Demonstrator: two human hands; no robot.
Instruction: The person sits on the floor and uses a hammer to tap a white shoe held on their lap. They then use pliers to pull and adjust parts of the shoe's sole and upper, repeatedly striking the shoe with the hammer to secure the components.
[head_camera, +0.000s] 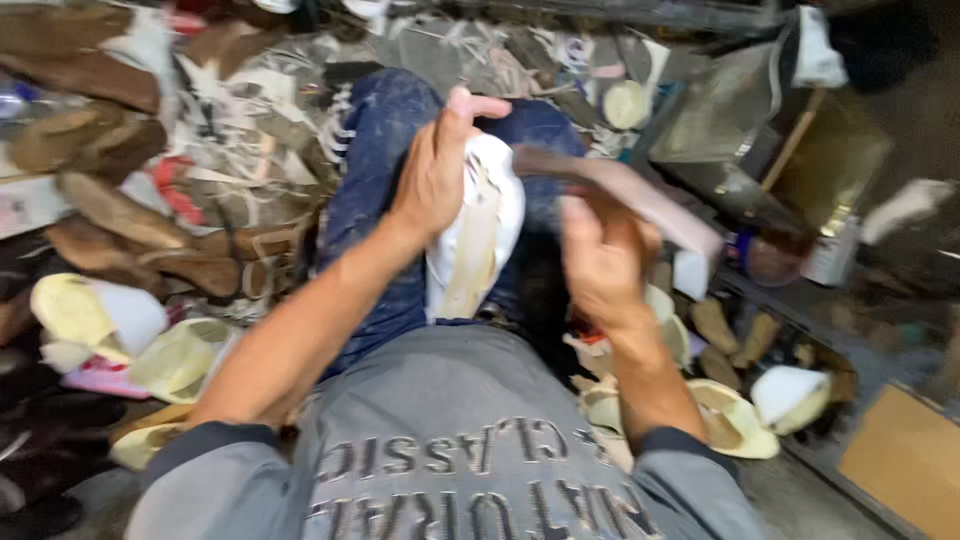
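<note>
The left hand (435, 165) clasps a white, glue-smeared shoe sole piece (478, 235) against the blue-jeaned knee (385, 130), fingers wrapped over its top edge, thumb out. The right hand (600, 262) has its fingers closed around the handle of a hammer (625, 195), whose head sits at the piece's upper right edge. The piece looks light and stiff yet slightly flexible, probably tacky where the glue lies; the clean white rim seems the best hold. One piece in hand, one hammer; several similar cream pieces (150, 345) lie on the floor at both sides, too blurred to count.
</note>
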